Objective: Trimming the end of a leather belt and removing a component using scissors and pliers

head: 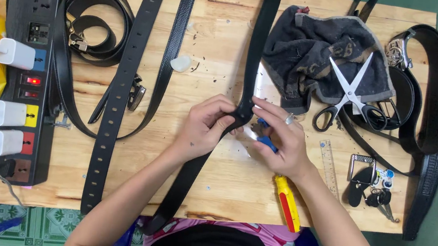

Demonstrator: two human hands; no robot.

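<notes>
Right now I see the black belt (254,47) lying lengthwise across the wooden counter (205,179), its long axis running from the far edge toward me, bending slightly left past the middle, just left of the dark towel (322,51). My left hand (205,127) reaches in from the lower left, fingers clenched around the belt at that bend. My right hand (280,138) comes from the lower right, fingers pinching the belt's edge, with a blue-handled tool (266,141) under them. Scissors (350,93) rest on the towel.
</notes>
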